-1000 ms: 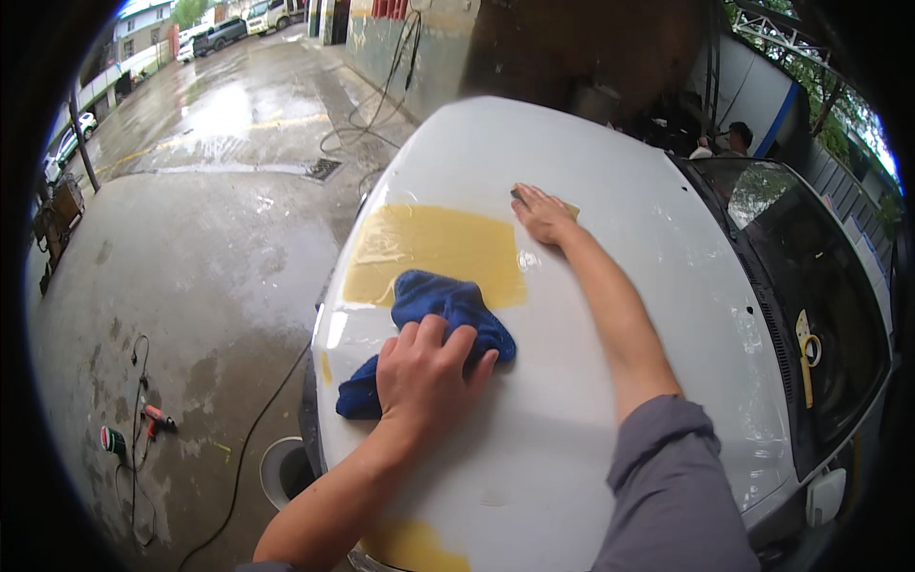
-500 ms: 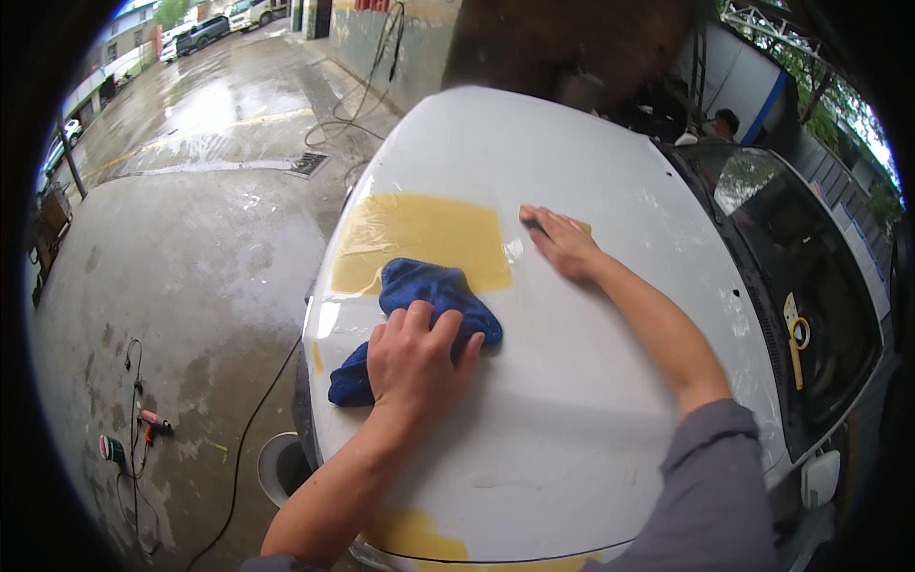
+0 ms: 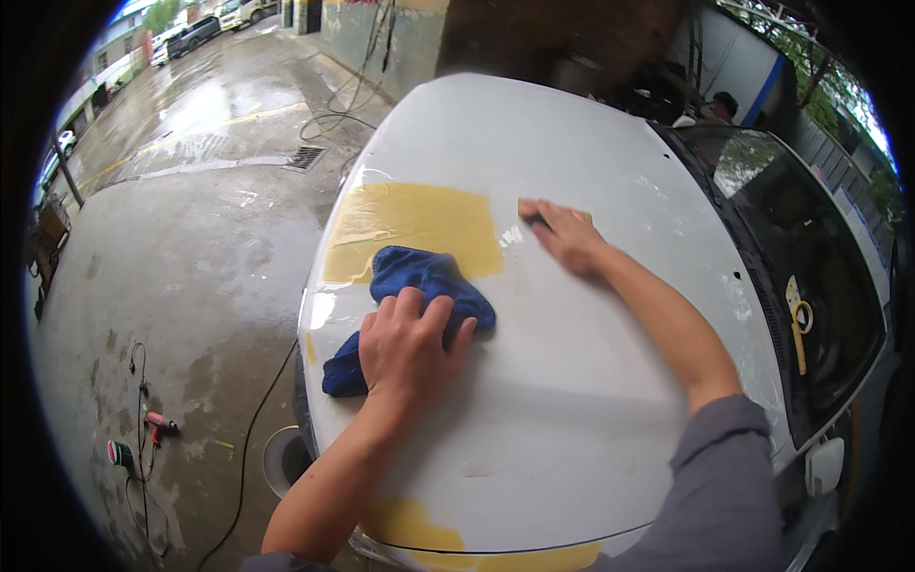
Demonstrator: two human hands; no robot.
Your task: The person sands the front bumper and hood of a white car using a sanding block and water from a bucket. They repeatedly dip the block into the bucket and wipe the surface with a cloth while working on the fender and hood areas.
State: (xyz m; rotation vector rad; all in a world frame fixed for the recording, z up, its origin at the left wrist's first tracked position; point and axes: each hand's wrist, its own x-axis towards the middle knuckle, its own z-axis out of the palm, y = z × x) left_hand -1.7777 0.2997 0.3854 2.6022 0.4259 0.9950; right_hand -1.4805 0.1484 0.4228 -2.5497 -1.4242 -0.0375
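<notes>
A white car hood spreads out below me, with a yellow filler-like patch on its left part. My left hand rests with bent fingers on a crumpled blue cloth, gripping it against the hood beside the patch's near edge. My right hand lies on a thin tan sanding block, pressing it on the hood just right of the patch. Most of the block is under the fingers.
More yellow patches mark the hood's near edge. A roll of tape and a yellow tool lie on the windshield. On the wet floor at left are a red-orange heat gun, a can, cables and a bucket. Someone's head shows behind the car.
The whole view has shifted slightly. My right hand with the block has moved a little to the right, away from the yellow patch. The left hand stays on the cloth.
</notes>
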